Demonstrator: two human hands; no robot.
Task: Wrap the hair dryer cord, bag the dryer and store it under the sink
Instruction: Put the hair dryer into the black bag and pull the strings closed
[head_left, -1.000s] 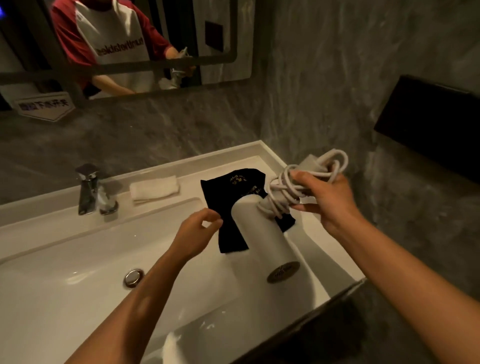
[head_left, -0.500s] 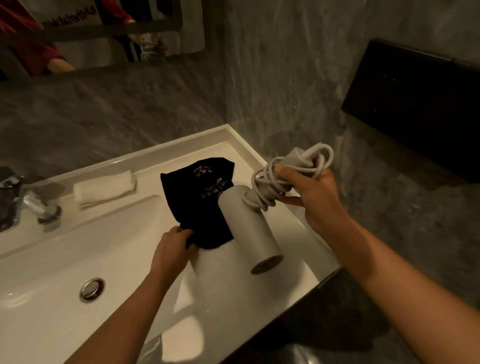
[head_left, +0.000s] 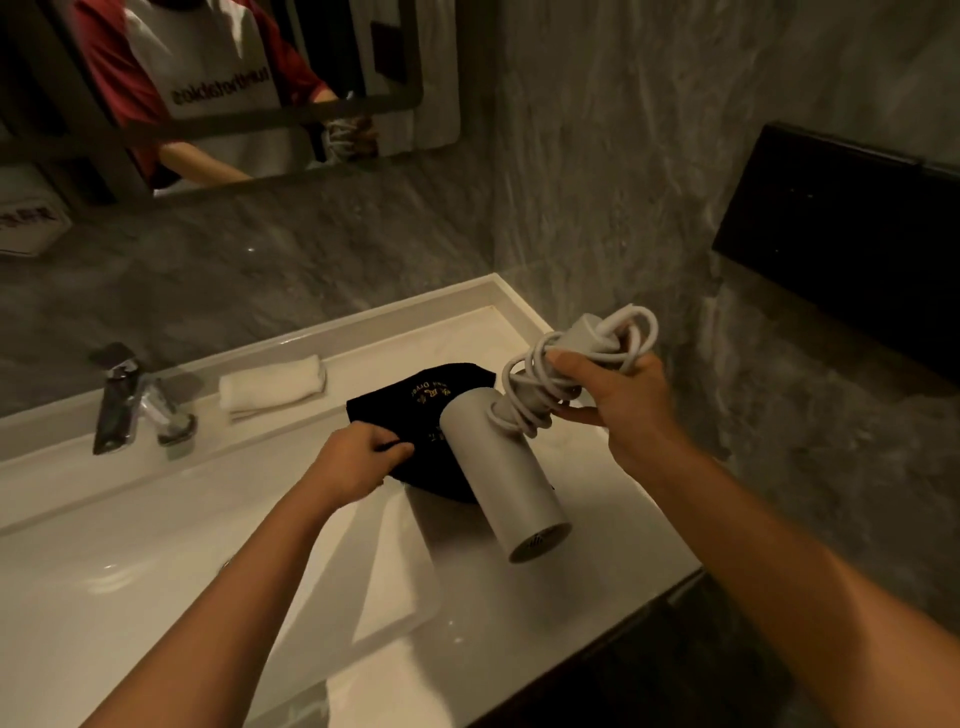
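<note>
- White hair dryer (head_left: 501, 478) held in the air above the right end of the sink counter (head_left: 587, 571), barrel slanting down toward the camera, its grille end lowest.
- Cord (head_left: 582, 364) wound in loose loops around the dryer's handle; loops bunched at the upper end, plug not made out.
- Right hand (head_left: 621, 402) clamped around the handle and cord bundle, thumb laid over the loops, fingers wrapped underneath.
- Black cloth bag (head_left: 415, 405) with gold lettering lies flat on the counter, behind and partly under the dryer barrel as seen from here.
- Left hand (head_left: 358, 460) closed on the bag's near-left edge, fingers pinched together on the fabric; bag mostly flat on the counter.
- Folded white towel (head_left: 272, 387) on the ledge behind the basin, between the chrome faucet (head_left: 137, 402) and the bag, well apart from both hands.
- Mirror (head_left: 218, 88) above shows a person's torso and the cord bundle reflected.
- Dark wall-mounted box (head_left: 841, 249) on the grey wall at right.
</note>
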